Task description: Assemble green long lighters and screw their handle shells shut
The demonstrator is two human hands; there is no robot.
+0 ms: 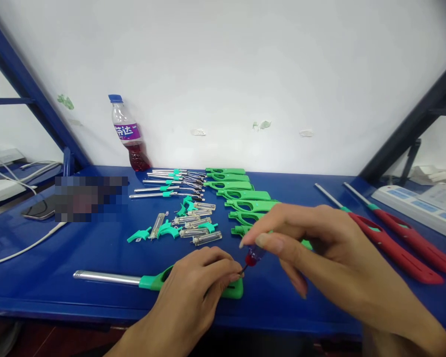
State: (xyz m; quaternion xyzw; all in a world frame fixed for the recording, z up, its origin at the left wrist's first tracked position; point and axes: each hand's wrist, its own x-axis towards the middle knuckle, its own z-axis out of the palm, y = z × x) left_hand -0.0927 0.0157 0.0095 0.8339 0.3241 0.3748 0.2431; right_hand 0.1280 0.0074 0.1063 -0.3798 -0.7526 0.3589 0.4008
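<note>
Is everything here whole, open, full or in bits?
Bottle, capped, partly full
Green lighter, flat, tube attached
Left hand, on green lighter
Screwdriver, tip down in right hand
Red lighters, flat, tubes attached
Green handles, flat, no tubes
Wired tubes, loose
Clear cartridges, loose
Teal pieces, loose

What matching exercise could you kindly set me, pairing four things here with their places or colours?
1. Screwdriver
2. Drink bottle
3. Pair of lighters at the far right
4. Long-nosed lighter at the near edge

A. Against the wall
B. Under the left hand
C. In the right hand's fingers
D. Red handles

Pairs: 1-C, 2-A, 3-D, 4-B
</note>
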